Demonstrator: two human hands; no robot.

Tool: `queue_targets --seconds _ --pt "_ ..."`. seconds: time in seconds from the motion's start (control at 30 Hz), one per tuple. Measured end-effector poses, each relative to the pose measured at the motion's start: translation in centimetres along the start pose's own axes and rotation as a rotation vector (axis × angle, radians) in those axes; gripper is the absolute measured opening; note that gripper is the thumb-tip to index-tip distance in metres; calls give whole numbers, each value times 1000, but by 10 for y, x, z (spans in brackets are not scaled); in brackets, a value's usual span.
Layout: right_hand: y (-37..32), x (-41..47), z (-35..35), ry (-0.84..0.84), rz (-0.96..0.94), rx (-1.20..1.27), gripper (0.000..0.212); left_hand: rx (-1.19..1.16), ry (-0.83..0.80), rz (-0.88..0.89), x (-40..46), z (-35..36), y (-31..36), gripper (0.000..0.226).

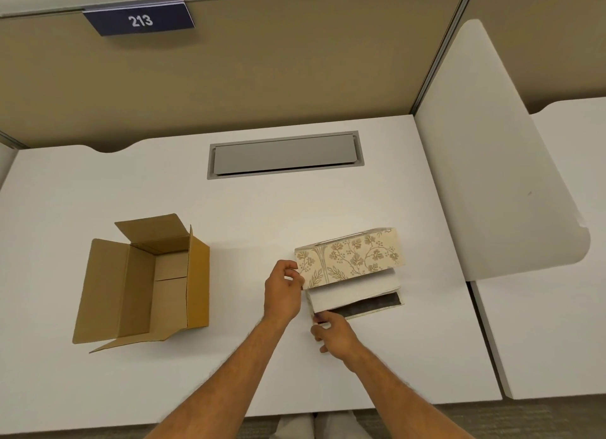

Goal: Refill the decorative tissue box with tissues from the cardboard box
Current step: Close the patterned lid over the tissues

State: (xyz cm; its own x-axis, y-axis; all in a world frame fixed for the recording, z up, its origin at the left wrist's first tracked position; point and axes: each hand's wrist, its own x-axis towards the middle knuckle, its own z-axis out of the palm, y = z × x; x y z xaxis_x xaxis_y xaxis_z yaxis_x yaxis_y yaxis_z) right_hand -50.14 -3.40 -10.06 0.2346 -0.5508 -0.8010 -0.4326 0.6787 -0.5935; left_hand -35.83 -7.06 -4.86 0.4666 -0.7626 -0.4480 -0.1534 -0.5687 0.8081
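The decorative tissue box cover (352,257), cream with a leaf pattern, is tilted up over its dark-lined base (373,307) on the right of the desk. A white stack of tissues (354,292) lies between cover and base. My left hand (283,292) grips the cover's left end and holds it raised. My right hand (334,335) pinches the near left corner of the base and the tissue stack. The brown cardboard box (147,281) stands open on the left, and its inside looks empty.
The white desk (255,222) has a grey cable hatch (285,155) at the back centre. A white side divider (492,176) rises on the right and a tan partition with a "213" sign (139,20) stands behind. The desk's front edge runs close under my forearms.
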Motion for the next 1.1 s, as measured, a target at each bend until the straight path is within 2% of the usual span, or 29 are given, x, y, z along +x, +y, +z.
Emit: queue_targets --seconds 0.13,0.2,0.3,0.37,0.43,0.57,0.73,0.9,1.1 --pt "1 -1 -17 -15 71 -42 23 9 -7 9 2 -1 1 21" --pt "1 -4 -39 175 97 55 23 12 -9 10 4 -2 2 22" --pt "-1 -7 -95 609 31 257 24 17 -5 21 6 -3 4 20" --pt "-10 -9 -132 742 -64 318 25 21 0 18 8 -4 6 18" --pt "-23 -9 -162 754 -176 323 28 17 -3 12 10 -3 8 16" --pt "-52 -4 -192 642 -302 187 37 28 -18 30 13 -4 6 18" --pt "-64 1 -184 602 -318 -61 21 72 -44 46 8 -4 -4 19" --pt "-49 -7 -176 653 -323 -78 11 136 -62 57 4 -5 -17 23" --pt "-8 -18 -170 589 -342 -78 8 247 -122 75 -13 -6 -39 19"
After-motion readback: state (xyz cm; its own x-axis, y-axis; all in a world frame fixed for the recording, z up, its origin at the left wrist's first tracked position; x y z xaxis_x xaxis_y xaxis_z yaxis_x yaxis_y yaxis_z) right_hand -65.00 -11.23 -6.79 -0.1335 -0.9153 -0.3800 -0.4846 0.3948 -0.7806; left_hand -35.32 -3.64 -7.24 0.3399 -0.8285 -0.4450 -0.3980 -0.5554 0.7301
